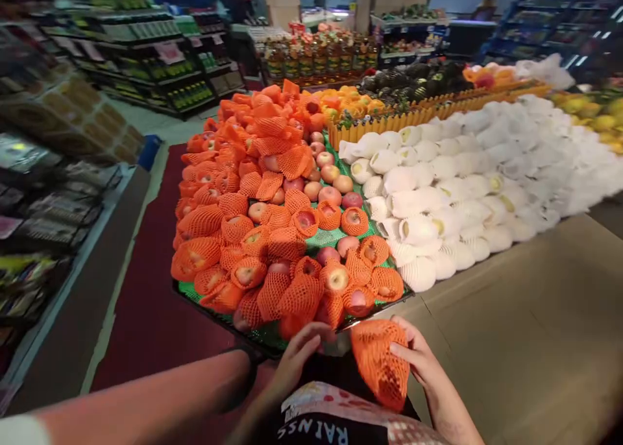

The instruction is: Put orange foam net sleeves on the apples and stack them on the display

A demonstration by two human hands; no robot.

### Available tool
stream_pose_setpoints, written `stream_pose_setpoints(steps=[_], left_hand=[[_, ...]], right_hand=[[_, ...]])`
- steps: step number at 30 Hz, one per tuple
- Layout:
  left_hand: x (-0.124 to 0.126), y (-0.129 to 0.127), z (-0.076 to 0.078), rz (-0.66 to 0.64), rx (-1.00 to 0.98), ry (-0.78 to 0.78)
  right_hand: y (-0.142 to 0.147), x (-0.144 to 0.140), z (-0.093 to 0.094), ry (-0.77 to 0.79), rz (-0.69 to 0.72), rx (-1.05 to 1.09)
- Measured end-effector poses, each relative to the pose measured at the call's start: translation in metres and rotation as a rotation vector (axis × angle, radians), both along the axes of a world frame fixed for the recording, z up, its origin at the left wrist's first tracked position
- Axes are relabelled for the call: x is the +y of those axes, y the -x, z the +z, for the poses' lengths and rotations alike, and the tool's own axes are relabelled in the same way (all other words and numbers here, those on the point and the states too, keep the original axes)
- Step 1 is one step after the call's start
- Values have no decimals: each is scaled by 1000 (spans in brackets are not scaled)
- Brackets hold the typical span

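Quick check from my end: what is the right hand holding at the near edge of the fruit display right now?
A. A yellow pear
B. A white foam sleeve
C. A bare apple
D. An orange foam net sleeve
D. The right hand grips an orange foam net sleeve just in front of the apple tray, while the left hand reaches in beside it.

Both hands, left [298,357] and right [422,360], curl close together, fingers bent.
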State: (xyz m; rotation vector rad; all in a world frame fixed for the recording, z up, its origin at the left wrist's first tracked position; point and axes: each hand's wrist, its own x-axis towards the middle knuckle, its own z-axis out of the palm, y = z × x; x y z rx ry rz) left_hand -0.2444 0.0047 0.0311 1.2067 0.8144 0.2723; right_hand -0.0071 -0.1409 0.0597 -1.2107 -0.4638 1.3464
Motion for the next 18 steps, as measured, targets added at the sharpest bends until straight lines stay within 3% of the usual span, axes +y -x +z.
stream_pose_setpoints(steps=[2, 4, 7, 8, 12, 15, 18], left_hand=[[11, -35, 21, 156, 20, -257], [28, -79, 39, 205, 74, -547], [62, -150, 47, 170, 455, -936], [72, -172, 44, 141, 672, -974], [96, -233, 22, 205, 944, -892], [97, -250, 8, 242, 1044, -847], [100, -252, 5, 202, 1065, -819]], right_hand=[[-44, -1, 7, 16, 17, -36], [-87, -1, 16, 26, 83, -102], [-142, 4, 29, -15, 139, -189], [-154, 7, 33, -30, 147, -187], [-175, 19, 38, -84, 196, -94], [-174, 24, 26, -91, 260, -74], [-174, 22, 7, -57, 345, -84]])
